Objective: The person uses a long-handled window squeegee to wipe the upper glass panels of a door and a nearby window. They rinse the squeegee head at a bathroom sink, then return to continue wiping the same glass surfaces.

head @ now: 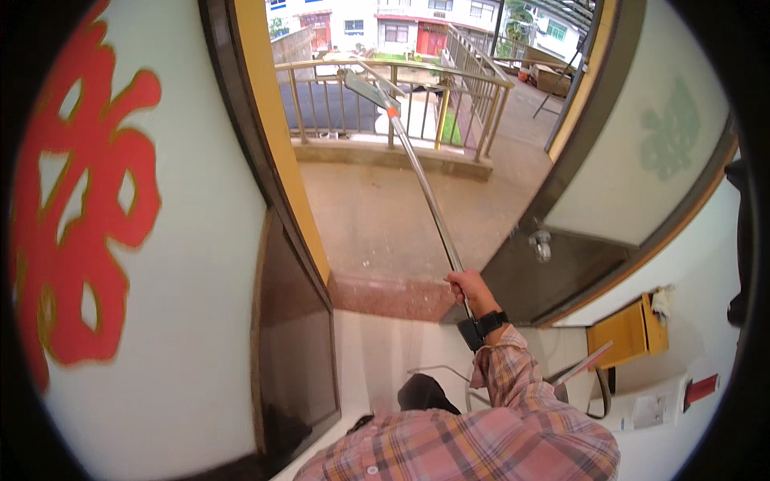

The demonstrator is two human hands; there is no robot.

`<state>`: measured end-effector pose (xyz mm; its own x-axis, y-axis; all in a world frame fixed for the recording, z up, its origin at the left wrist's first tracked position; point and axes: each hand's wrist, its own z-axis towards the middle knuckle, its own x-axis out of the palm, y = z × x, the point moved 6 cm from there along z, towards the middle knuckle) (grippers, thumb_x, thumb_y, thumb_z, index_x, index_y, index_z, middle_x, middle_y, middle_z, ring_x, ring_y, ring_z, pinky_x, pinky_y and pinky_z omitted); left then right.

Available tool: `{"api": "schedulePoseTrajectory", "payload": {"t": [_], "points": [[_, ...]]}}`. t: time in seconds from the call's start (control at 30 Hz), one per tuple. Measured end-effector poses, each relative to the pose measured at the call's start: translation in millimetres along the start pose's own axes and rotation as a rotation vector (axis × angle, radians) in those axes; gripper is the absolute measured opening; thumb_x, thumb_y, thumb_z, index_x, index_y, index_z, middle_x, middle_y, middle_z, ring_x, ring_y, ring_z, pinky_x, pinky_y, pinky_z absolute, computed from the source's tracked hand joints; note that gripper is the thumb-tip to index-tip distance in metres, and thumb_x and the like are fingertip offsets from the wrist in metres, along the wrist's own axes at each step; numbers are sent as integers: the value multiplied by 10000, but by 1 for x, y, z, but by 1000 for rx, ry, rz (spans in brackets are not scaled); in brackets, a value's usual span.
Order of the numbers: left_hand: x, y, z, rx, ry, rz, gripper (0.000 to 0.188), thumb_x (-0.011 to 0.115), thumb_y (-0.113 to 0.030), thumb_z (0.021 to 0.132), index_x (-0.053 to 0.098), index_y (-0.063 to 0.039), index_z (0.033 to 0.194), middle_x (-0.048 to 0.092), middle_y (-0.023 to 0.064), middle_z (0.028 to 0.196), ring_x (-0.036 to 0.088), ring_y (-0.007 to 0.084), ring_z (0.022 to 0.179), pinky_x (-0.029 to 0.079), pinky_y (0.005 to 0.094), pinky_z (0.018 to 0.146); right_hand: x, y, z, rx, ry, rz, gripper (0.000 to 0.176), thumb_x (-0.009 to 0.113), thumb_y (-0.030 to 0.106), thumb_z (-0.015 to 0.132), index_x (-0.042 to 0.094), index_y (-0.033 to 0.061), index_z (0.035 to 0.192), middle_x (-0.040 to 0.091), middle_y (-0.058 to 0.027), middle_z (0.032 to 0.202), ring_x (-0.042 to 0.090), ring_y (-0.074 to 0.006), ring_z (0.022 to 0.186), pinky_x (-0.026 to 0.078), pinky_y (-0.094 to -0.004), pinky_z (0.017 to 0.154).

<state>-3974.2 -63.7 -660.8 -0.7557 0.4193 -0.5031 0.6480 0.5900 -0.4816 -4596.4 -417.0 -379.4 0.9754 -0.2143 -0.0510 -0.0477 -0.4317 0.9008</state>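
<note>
My right hand (474,291) is closed around the lower part of a long metal pole (428,187). The pole reaches forward through the open doorway and carries a flat mop or squeegee head (364,90) beyond an orange collar (393,112). That head appears raised in front of the balcony railing (457,73); whether it touches the rail is unclear. A black watch-like band (492,323) circles my right wrist, below a plaid sleeve (511,367). My left hand is out of view.
A glazed door panel with red lettering (141,186) stands at left. The right door leaf (559,240) has a metal knob (540,245). A reddish stone threshold (385,296) crosses the floor. At right are a wooden box (622,337) and a chair-like frame (601,391).
</note>
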Motion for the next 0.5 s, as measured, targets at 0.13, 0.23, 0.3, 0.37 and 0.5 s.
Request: {"api": "schedulePoseTrajectory", "payload": {"t": [0.13,0.23,0.3,0.37,0.5], "points": [[-41,-189,95,213,31,-97,457,788,-315,863,693,-21,1200,740,229,1042,705,374,1023,571,473,872,1,78,94,-3,29,30,242,702,167,874,540,113,703,498,16,562,426,-107,404,319,-300,387],[-77,-301,147,314,7,-140,445,782,-307,866,695,-20,1195,740,223,1039,705,366,1020,570,471,873,0,137,166,-55,61,21,287,713,195,882,508,143,687,463,34,553,394,-96,404,313,-303,401],[-99,-354,170,331,-21,-156,437,778,-303,867,696,-20,1191,741,218,1036,705,361,1017,570,469,873,-1,170,212,-41,114,37,281,714,198,881,512,146,692,462,35,549,395,-92,407,315,-297,405],[-113,-389,189,317,-37,-171,430,774,-298,869,697,-19,1187,741,214,1034,704,355,1015,570,467,873,-6,200,258,-47,111,62,283,714,203,883,512,151,692,468,35,548,403,-91,407,323,-291,410],[-130,-416,215,216,-46,-193,414,767,-288,873,700,-18,1179,742,205,1029,704,345,1010,569,463,874,-3,261,342,-138,218,89,286,708,220,890,512,158,692,478,39,549,417,-88,405,332,-284,409]]}}
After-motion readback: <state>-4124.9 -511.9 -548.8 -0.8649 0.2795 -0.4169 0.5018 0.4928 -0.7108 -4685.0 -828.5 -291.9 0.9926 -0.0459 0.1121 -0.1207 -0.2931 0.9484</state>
